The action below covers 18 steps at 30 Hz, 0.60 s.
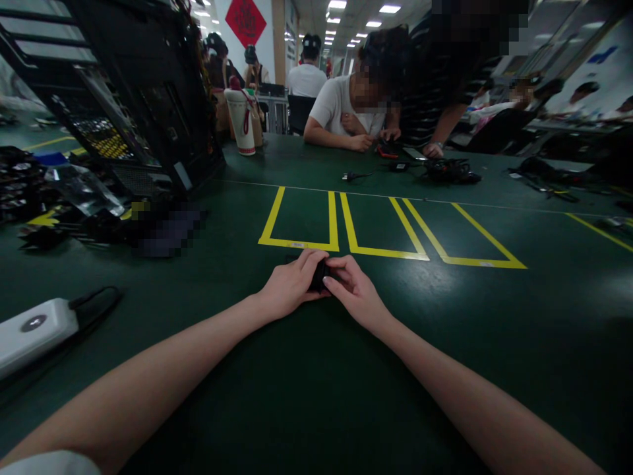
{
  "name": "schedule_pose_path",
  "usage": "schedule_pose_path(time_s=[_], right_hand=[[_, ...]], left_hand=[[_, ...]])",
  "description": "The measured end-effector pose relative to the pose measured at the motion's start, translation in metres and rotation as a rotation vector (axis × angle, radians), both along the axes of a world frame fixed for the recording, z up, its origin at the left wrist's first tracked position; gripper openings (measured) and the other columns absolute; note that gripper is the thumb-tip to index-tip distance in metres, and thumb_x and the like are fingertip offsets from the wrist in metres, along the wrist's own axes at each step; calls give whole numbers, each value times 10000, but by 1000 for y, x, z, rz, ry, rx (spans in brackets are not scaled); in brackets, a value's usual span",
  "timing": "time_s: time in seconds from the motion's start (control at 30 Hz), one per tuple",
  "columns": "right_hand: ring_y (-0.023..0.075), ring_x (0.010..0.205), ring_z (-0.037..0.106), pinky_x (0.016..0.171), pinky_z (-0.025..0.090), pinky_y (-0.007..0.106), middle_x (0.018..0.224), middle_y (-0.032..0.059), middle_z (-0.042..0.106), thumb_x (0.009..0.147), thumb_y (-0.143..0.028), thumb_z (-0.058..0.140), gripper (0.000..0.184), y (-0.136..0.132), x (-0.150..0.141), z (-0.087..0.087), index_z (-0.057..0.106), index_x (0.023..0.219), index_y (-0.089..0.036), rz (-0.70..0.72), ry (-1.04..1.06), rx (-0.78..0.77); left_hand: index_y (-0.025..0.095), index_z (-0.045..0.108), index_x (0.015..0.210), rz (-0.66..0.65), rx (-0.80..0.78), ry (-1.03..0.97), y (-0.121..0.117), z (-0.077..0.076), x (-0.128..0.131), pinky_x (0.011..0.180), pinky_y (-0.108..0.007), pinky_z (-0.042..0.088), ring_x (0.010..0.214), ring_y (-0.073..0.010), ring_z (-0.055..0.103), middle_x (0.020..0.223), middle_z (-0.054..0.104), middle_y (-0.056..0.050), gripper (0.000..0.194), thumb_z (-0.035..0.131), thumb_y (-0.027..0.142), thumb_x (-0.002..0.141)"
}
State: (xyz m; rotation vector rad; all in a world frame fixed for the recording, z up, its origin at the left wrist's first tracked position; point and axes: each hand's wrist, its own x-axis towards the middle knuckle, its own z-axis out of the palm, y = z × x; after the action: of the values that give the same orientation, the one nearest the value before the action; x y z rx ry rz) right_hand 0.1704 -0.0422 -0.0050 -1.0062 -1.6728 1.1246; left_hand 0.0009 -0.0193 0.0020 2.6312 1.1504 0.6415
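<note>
Between my two hands is a small black object (319,277), mostly covered by the fingers, so its kind cannot be made out. My left hand (293,285) is closed around it from the left, with the fingers over its top. From the right, my right hand (357,290) grips the same object with thumb and bent fingers. Both hands are low over the dark green table (316,396), just in front of the yellow tape outlines (306,244).
A black computer case (148,99) stands tilted at the left, beside a clear plastic bottle (84,185) and dark clutter. A white device (37,330) with a cable lies nearer. Further back are a paper cup (241,122), black cables (450,171) and two people across the table.
</note>
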Motion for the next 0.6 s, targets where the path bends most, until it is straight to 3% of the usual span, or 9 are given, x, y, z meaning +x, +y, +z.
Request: schedule_pose_path(time_s=[0.17, 0.37, 0.6], right_hand=[[163, 1014, 556, 839, 515, 332, 1023, 11, 523, 827, -207, 515, 152, 0, -1, 1, 498, 971, -254, -6, 21, 19], [177, 1081, 520, 943, 449, 389, 1127, 33, 519, 830, -214, 512, 268, -1, 0, 4, 464, 1092, -245, -38, -49, 7], [184, 1037, 536, 894, 481, 400, 1085, 27, 519, 823, -231, 520, 215, -3, 1, 4, 477, 1033, -253, -18, -83, 9]], left_hand=[[204, 251, 1209, -9, -1, -7, 0, 1, -1, 683, -331, 522, 920, -214, 583, 1192, 438, -87, 579, 607, 333, 771], [201, 251, 1210, -15, -13, -8, 0, 1, -1, 718, -329, 516, 942, -208, 574, 1202, 434, -86, 590, 619, 329, 766], [213, 244, 1207, -14, -17, 1, -1, 3, -1, 706, -334, 516, 947, -214, 573, 1208, 427, -86, 579, 608, 304, 766]])
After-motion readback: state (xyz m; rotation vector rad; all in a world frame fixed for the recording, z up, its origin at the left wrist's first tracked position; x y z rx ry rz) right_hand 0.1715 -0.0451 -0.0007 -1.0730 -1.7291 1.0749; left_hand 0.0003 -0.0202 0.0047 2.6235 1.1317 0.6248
